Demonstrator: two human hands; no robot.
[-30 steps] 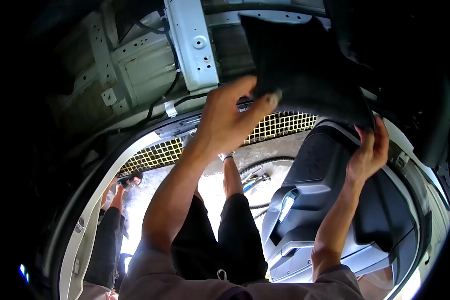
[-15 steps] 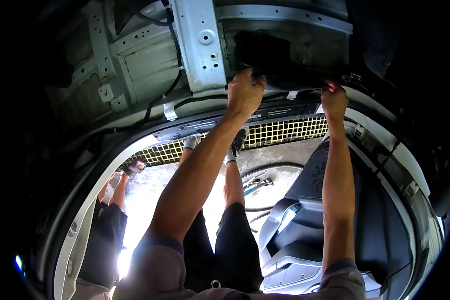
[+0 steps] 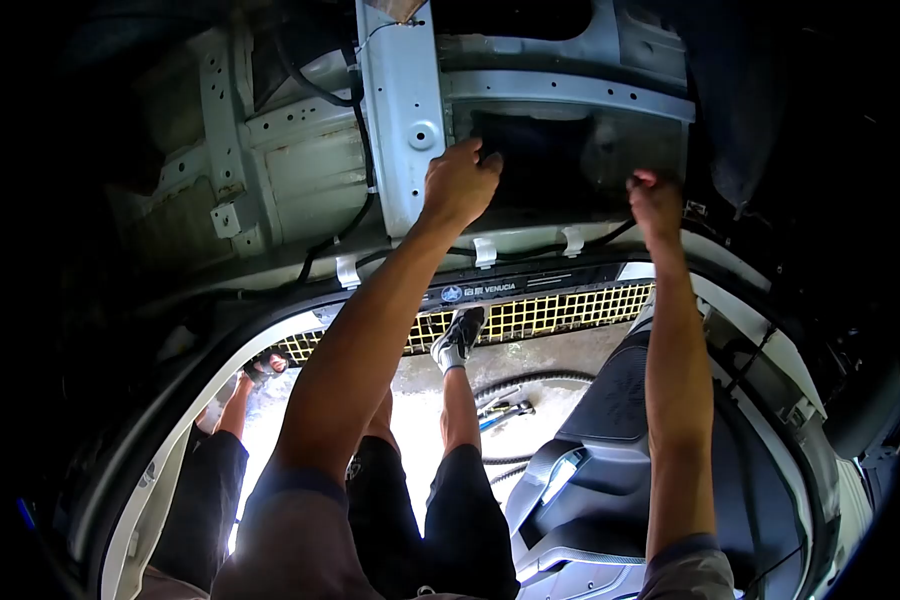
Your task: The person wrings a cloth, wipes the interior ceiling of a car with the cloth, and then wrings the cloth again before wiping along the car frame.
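Observation:
My left hand (image 3: pixel 463 185) is closed, thumb against fingers, above the bare grey metal beam's (image 3: pixel 400 110) right edge. My right hand (image 3: pixel 656 207) is raised to the right of it, its fingers pinched together. Between the hands is a dark, soft-looking sheet (image 3: pixel 555 185), which both seem to grip by its edges. Its outline blends into the shadow on the metal panel (image 3: pixel 635 140) behind, so how far it reaches is unclear.
A black cable (image 3: pixel 365 180) runs along the metal in white clips (image 3: pixel 485 252). Below lie the VENUCIA sill strip (image 3: pixel 530 284) and a yellow-lined grid (image 3: pixel 540 315). At right is a door panel (image 3: pixel 610 460). A blue-handled tool (image 3: pixel 505 414) lies on the ground. Another person's hand (image 3: pixel 268 364) shows left.
The view has shifted, so the beam and sill sit lower. My left hand has moved slightly left and both hands are farther from the sill. The foot near the grid appears lower.

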